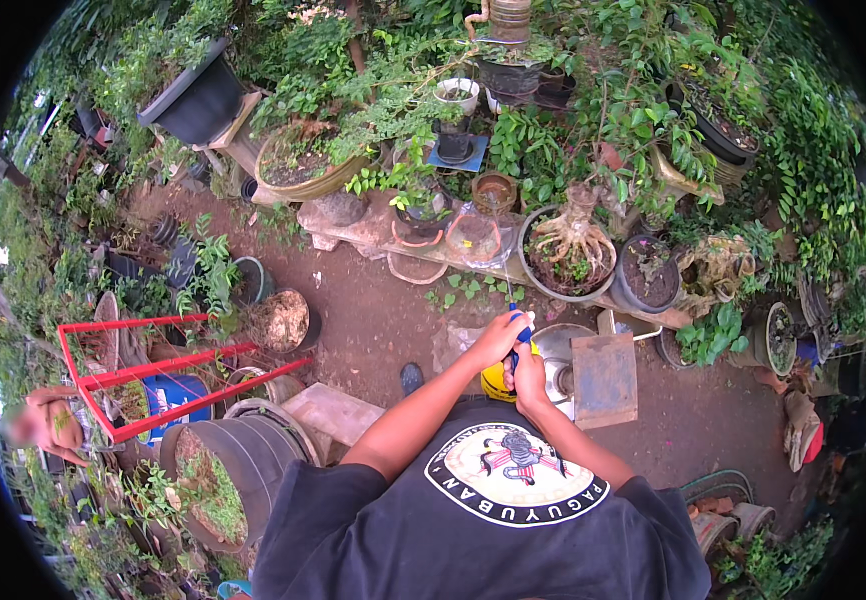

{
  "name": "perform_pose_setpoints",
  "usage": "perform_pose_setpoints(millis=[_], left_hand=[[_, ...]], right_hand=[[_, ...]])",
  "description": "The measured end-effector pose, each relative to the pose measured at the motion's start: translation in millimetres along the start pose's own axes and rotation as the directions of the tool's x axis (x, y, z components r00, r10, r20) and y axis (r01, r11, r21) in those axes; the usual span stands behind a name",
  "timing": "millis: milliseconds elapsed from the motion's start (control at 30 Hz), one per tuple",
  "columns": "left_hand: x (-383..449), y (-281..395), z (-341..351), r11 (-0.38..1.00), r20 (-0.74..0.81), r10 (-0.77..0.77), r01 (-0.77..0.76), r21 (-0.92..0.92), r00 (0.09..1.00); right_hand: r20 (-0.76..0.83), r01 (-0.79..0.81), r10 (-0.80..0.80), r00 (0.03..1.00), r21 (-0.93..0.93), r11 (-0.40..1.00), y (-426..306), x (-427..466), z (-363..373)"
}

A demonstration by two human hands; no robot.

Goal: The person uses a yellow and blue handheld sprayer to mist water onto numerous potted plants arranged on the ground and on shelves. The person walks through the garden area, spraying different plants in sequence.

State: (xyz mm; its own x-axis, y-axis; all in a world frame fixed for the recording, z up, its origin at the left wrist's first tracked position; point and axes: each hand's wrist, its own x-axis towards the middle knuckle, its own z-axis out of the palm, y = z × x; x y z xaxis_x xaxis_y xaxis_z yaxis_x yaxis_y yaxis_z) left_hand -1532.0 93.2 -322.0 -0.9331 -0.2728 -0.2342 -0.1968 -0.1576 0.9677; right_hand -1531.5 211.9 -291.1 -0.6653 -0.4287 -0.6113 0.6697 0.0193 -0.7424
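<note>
My left hand (504,337) and my right hand (529,375) are close together in front of my torso, both closed around a blue sprayer handle (523,333). A thin wand (508,279) reaches from it towards the row of pots. Below the hands, partly hidden by them, is a yellow container (496,382) with dark marks. The wand's tip is too fine to make out. The nearest pot past the hands is a round one (530,276) holding a plant with thick bare roots (577,232).
A stone ledge (373,238) carries more pots ahead. A rusty metal plate (605,381) stands at the right beside a round metal pan (553,341). Left are a red metal frame (170,412), a large dark pot (253,465) and another person (57,427).
</note>
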Motion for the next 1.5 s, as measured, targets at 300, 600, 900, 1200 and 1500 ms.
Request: perform_pose_setpoints(millis=[300, 600, 900, 1200, 1500], left_hand=[[10, 5, -1, 0.992, 0.061, -0.114, 0.111, 0.054, 0.992], [17, 2, -19, 0.996, 0.111, -0.09, 0.09, 0.01, 0.99], [14, 26, -41, 0.975, 0.173, -0.2, 0.179, 0.128, 0.965], [9, 29, -61, 0.971, 0.219, -0.198, 0.161, 0.176, 0.955], [3, 15, -72, 0.973, 0.23, -0.199, 0.164, 0.161, 0.953]], right_hand=[[0.031, -0.042, 0.042, 0.999, -0.015, 0.999, -1, 12, -11], [-0.071, 0.001, 0.002, 0.998, 0.047, 0.999, 1, 14, 15], [-0.119, 0.0, 0.008, 0.993, 0.067, 0.998, 12, 20, 37], [-0.109, -0.023, 0.031, 0.994, 0.074, 0.997, 19, 16, 55], [-0.113, -0.011, 0.018, 0.993, 0.058, 0.998, 28, 9, 64]])
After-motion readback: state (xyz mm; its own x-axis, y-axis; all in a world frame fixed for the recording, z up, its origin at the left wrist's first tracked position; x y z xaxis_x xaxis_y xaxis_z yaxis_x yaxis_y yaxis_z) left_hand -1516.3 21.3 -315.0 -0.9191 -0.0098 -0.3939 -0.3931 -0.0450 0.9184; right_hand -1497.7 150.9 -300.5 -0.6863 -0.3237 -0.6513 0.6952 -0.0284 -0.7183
